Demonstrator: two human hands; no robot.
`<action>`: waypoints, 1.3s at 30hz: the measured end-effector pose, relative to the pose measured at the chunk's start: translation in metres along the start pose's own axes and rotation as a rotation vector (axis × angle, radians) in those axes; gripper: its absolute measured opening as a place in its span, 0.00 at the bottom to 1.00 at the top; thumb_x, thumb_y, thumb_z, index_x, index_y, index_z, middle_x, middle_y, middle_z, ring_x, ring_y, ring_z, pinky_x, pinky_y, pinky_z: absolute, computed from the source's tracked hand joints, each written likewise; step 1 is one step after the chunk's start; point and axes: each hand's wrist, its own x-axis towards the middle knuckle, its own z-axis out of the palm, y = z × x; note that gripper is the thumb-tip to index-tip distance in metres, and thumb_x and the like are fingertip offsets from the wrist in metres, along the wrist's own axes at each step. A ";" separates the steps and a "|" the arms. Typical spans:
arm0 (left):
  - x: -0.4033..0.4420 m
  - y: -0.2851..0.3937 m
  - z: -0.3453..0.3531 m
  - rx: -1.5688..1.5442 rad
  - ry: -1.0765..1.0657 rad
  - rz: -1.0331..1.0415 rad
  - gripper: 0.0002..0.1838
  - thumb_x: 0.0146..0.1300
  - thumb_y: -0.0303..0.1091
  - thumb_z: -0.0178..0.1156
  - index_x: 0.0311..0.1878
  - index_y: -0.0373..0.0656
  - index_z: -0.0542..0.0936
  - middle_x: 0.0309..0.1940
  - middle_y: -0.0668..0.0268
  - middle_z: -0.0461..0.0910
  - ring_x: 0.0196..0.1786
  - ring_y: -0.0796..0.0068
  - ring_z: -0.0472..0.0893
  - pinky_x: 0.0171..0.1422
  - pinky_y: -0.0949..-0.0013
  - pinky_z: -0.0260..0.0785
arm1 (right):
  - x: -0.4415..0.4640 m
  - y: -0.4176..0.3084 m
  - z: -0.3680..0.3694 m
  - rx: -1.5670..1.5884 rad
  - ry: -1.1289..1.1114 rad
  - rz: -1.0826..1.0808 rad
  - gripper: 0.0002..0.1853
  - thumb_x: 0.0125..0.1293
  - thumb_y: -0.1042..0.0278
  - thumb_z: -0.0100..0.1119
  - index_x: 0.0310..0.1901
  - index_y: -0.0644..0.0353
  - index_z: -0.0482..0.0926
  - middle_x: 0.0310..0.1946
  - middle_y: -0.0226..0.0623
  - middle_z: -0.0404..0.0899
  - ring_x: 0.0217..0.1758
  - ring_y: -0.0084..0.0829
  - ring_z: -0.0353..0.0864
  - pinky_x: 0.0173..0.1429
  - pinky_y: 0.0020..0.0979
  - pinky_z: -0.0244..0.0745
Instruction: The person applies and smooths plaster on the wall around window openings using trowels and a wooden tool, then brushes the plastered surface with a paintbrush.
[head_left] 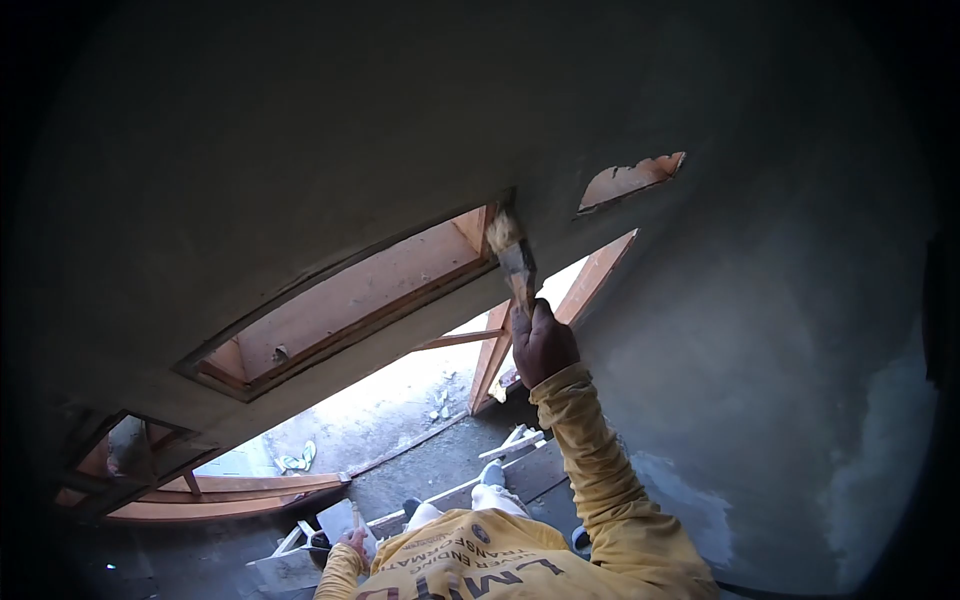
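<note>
My right hand (546, 350) is raised and closed around the handle of a wide flat paintbrush (517, 262). Its pale bristles are at the upper right corner of a long framed opening (345, 295) in the grey plastered surface. Low in the view, my left hand (355, 543) is closed at a flat grey trowel (338, 518), held near my body. The trowel's grip is small and partly hidden by the fingers.
A smaller ragged-edged opening (630, 183) lies right of the brush. Orange-brown wooden frame pieces (492, 365) border a bright doorway. Below are sandals (297, 458) on the floor and planks (515, 443) near my feet. Grey wall (740, 350) rises on the right.
</note>
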 end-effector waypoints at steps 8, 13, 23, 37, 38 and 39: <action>0.015 -0.007 -0.020 0.121 -0.019 0.037 0.22 0.63 0.54 0.53 0.46 0.45 0.79 0.22 0.60 0.72 0.25 0.64 0.74 0.27 0.56 0.69 | -0.034 -0.001 -0.012 0.149 0.126 -0.063 0.10 0.69 0.61 0.54 0.39 0.60 0.73 0.26 0.55 0.78 0.34 0.61 0.78 0.31 0.50 0.71; 0.032 -0.004 -0.027 0.131 -0.011 0.085 0.22 0.64 0.55 0.53 0.47 0.46 0.80 0.22 0.60 0.73 0.24 0.64 0.73 0.27 0.56 0.69 | 0.000 -0.021 -0.019 0.162 0.163 -0.068 0.11 0.70 0.61 0.53 0.39 0.60 0.73 0.26 0.55 0.78 0.34 0.61 0.78 0.31 0.50 0.71; 0.026 0.008 -0.024 0.090 -0.027 0.020 0.22 0.66 0.54 0.52 0.48 0.46 0.79 0.27 0.58 0.73 0.28 0.62 0.74 0.28 0.53 0.68 | -0.032 0.005 -0.020 -0.025 -0.080 0.071 0.16 0.69 0.55 0.52 0.37 0.62 0.73 0.27 0.58 0.78 0.35 0.63 0.78 0.35 0.54 0.73; 0.005 0.018 -0.020 0.119 0.018 0.054 0.20 0.65 0.53 0.54 0.46 0.46 0.78 0.25 0.61 0.72 0.26 0.65 0.72 0.30 0.56 0.68 | -0.011 0.005 -0.006 -0.092 -0.080 0.092 0.15 0.69 0.56 0.52 0.38 0.62 0.72 0.27 0.57 0.79 0.34 0.62 0.78 0.37 0.54 0.73; -0.003 0.022 -0.017 0.118 0.017 0.056 0.20 0.65 0.53 0.54 0.46 0.46 0.78 0.25 0.61 0.72 0.26 0.65 0.72 0.30 0.56 0.68 | -0.019 0.012 -0.004 -0.141 -0.165 0.154 0.15 0.69 0.55 0.52 0.38 0.62 0.72 0.27 0.57 0.79 0.35 0.63 0.78 0.37 0.55 0.73; -0.010 0.024 -0.015 0.120 0.009 0.049 0.20 0.65 0.53 0.54 0.45 0.46 0.79 0.24 0.62 0.71 0.25 0.65 0.72 0.30 0.56 0.68 | -0.028 0.016 -0.006 -0.141 -0.164 0.151 0.15 0.69 0.55 0.52 0.38 0.62 0.72 0.27 0.57 0.79 0.35 0.63 0.78 0.37 0.55 0.73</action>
